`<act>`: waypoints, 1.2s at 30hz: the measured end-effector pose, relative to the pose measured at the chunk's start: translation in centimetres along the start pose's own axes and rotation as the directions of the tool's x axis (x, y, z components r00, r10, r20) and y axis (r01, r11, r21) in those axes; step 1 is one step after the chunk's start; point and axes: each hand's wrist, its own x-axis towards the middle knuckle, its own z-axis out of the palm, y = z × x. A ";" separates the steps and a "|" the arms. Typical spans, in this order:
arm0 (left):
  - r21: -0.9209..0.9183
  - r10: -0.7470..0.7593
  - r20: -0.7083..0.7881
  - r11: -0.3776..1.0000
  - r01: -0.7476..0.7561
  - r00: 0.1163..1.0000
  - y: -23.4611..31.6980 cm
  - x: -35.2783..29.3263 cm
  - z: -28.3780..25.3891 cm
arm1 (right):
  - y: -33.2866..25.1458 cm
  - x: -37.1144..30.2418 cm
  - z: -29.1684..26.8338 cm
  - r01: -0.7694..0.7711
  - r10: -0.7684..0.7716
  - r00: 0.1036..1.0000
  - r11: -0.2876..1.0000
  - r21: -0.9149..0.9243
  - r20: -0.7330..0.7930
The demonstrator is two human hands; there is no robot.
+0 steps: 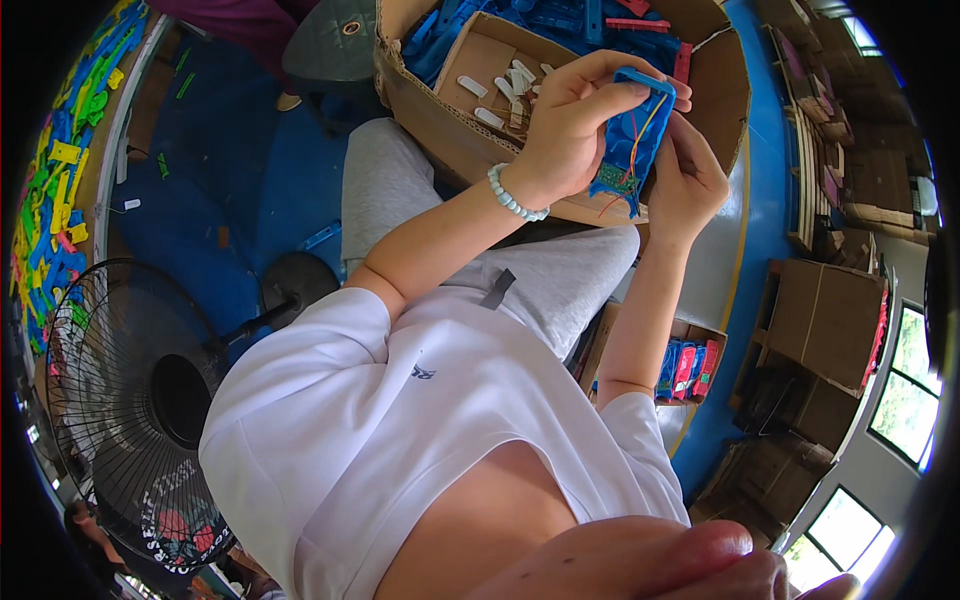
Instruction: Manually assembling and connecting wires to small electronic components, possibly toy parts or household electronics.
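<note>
Over a large cardboard box (425,120), both my hands hold a blue plastic half-shell (620,140), its hollow side showing. My left hand (575,125) grips its left edge, with the thumb near the upper end. The fingers of my right hand (690,185) are closed at its right edge. Inside the shell's lower end sits a small green circuit board (616,178). Thin yellow and red wires (646,130) run along the shell from the board. Below my hands, small white plastic pieces (518,82) lie in a shallow inner carton (465,62).
Blue plastic parts (480,22) and a few red ones fill the box around the carton. A smaller box (680,398) of blue and red shells stands by my right forearm. A black fan (140,400) stands left, near heaped coloured parts (60,200). Cartons (825,320) are stacked right.
</note>
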 end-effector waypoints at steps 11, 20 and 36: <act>0.614 0.419 0.456 0.491 -0.619 0.785 -0.1 0.7 -0.9 | -1.3 -0.9 0.8 -0.194 0.177 0.971 0.976 0.097 0.159; 0.597 0.466 0.555 0.354 -0.720 0.689 0.5 1.0 -1.1 | -0.7 -2.3 2.8 0.032 -0.033 0.999 0.992 0.124 0.010; 0.185 -0.313 -0.159 0.922 0.339 0.936 -2.8 1.0 -4.4 | 4.0 3.1 0.4 -0.379 0.212 0.925 0.551 0.743 0.315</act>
